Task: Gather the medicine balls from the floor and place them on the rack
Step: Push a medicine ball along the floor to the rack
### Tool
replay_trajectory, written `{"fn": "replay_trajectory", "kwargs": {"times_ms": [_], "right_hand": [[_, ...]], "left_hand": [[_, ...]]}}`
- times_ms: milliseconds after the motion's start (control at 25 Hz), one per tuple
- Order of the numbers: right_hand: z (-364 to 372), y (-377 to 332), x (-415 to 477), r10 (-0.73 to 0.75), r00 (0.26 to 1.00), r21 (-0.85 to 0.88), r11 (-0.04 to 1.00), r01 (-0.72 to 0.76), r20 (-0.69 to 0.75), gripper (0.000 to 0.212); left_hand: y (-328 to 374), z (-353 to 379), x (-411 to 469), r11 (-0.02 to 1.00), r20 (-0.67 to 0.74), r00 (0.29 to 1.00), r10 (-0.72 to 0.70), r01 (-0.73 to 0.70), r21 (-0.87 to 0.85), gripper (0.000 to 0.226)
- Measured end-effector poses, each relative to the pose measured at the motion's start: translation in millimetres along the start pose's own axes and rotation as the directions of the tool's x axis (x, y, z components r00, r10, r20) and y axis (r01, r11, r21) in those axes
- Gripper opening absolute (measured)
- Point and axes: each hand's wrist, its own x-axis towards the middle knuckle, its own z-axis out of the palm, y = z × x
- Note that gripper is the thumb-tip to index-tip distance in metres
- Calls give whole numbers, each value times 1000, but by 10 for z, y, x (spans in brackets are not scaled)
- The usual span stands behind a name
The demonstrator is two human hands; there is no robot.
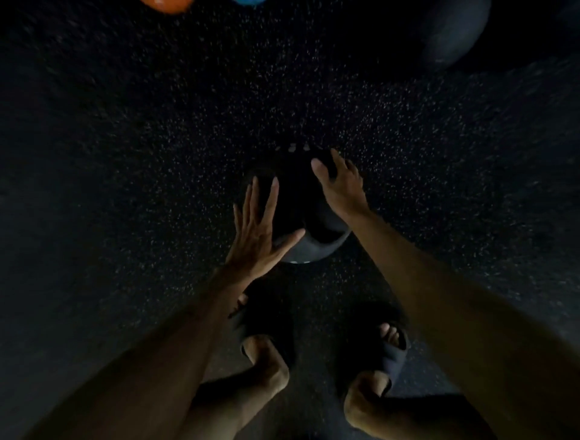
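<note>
Dark rubber floor [125, 157], flecked with pale specks, spreads under me in dim light. A black medicine ball [314, 243] sits on it just ahead of my feet, about midway between my two arms. My left hand [257, 238] lies flat against the ball's left side, its fingers [271, 201] straight and spread, thumb stretched across the near face, gripping nothing. My right hand [343, 188] lies on the ball's upper right, thumb pointing inward, and those fingers bend down over the far curve, cupping it. Pale markings show at the ball's far rim and near its lower edge, too blurred to read. I cannot tell whether the ball is off the floor. My feet stand in dark slides, the left slide [266, 317] just behind the ball, the right slide [392, 355] nearer me. Farther out on the floor lie an orange ball [168, 4], a blue ball [249, 2] beside it, and a large dark ball [455, 34] off to the right.
</note>
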Motion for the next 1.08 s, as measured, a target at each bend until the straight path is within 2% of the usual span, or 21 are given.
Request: {"fn": "replay_trajectory", "kwargs": {"times_ms": [120,240,320,400,440,560,640,720,800,920,1000,1080], "right_hand": [[-106,-211,478,15,1000,38,999,-14,-27,92],[-108,-156,461,-96,985,15,995,99,-142,71],[2,-28,274,-223,940,29,971,238,-258,64],[134,71,233,-350,866,-7,928,372,-356,68],[140,73,339,-369,844,0,917,400,-389,68],[-54,-115,873,-280,841,75,933,352,-463,68],[-252,-254,1327,-209,872,86,958,274,-443,81],[-489,-430,1730,-137,894,127,970,208,-426,90],[-639,-609,1902,-85,879,194,961,197,-468,84],[-464,-641,1750,-230,779,93,934,345,-583,57],[-200,-545,1548,-351,730,-58,917,394,-586,61],[-83,-502,1566,-360,772,-77,922,378,-523,68]], "left_hand": [[36,-118,560,998,-61,997,-52,54,20,90],[162,-250,1129,984,-112,978,-178,179,5,77],[209,-357,1628,968,-100,964,-247,242,-60,73],[235,-523,2157,951,-96,954,-283,265,-161,79],[256,-584,2363,951,-124,953,-276,251,-182,79],[361,-545,2641,988,-322,938,-125,88,-128,60],[367,-401,2499,998,-481,875,58,-63,7,58],[278,-214,2348,983,-538,823,181,-148,105,63],[190,-141,2342,988,-511,845,155,-142,65,67],[229,-377,2724,995,-422,903,76,-93,-20,64],[301,-658,3118,995,-365,931,8,-45,-92,62],[389,-864,3441,983,-316,943,-102,48,-176,65]]}}
